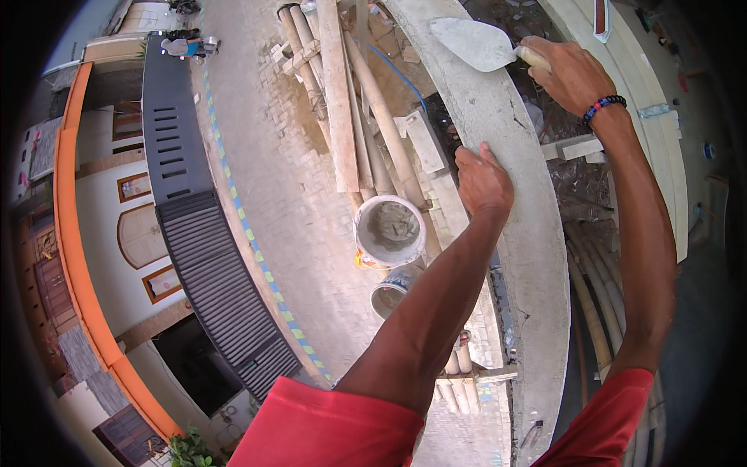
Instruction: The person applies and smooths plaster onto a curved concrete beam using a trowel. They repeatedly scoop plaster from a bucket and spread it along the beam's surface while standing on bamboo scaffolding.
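A pointed trowel with a pale, mortar-smeared blade lies over the far end of a curved grey concrete ledge. My right hand, a beaded bracelet at its wrist, is closed round the trowel's handle. Nearer to me, my left hand grips the ledge's left edge, its fingers curled over the side and its thumb on top. Left of that hand, a round bucket with grey mortar inside sits below the ledge. A second bucket stands just nearer, partly hidden by my left forearm.
Bamboo poles and a wooden plank run beside the ledge on the left. More bamboo poles lie low on the right. Far below is a paved street with a person on a motorbike and a dark gate.
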`<state>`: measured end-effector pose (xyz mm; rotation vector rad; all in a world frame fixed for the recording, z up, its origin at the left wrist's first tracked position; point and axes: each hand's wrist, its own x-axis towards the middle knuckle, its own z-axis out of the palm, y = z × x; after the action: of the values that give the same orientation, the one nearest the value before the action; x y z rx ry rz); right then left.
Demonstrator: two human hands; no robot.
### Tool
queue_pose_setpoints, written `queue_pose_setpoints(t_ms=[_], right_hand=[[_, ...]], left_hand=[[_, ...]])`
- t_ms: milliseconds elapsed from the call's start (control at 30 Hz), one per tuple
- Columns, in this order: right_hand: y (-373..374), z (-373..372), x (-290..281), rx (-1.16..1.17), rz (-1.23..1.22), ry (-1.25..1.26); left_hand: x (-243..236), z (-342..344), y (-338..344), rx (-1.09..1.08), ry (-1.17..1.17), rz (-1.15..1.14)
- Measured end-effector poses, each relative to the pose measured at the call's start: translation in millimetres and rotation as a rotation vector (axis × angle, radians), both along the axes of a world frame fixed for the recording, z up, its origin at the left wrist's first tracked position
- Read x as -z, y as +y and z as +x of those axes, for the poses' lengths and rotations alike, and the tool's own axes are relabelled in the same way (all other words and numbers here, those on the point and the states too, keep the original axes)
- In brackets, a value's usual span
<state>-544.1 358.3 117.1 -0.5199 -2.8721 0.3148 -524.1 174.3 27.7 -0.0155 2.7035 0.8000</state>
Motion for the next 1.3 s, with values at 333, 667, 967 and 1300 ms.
queue_pose_setpoints(t_ms=[333, 667, 967, 1300], right_hand=[[-1.0, 23.9, 20.4, 0.344, -0.303, 0.025], [-187.8, 152.9, 75.9, 0.690, -1.315, 0.808], [-181.9, 147.5, 95.6, 0.659, -1.026, 0.931], [-178.7, 151.6, 101.8, 0.719, -0.955, 0.913]], left_hand=[[-2.2, 2.8, 1.4, -0.005, -0.002, 0.037], [-2.8, -0.4, -4.9, -0.015, 0.027, 0.116], [11.4, 41.1, -21.9, 0.593, 0.588, 0.116], [16.2, 44.8, -28.8, 0.749, 0.579, 0.246]])
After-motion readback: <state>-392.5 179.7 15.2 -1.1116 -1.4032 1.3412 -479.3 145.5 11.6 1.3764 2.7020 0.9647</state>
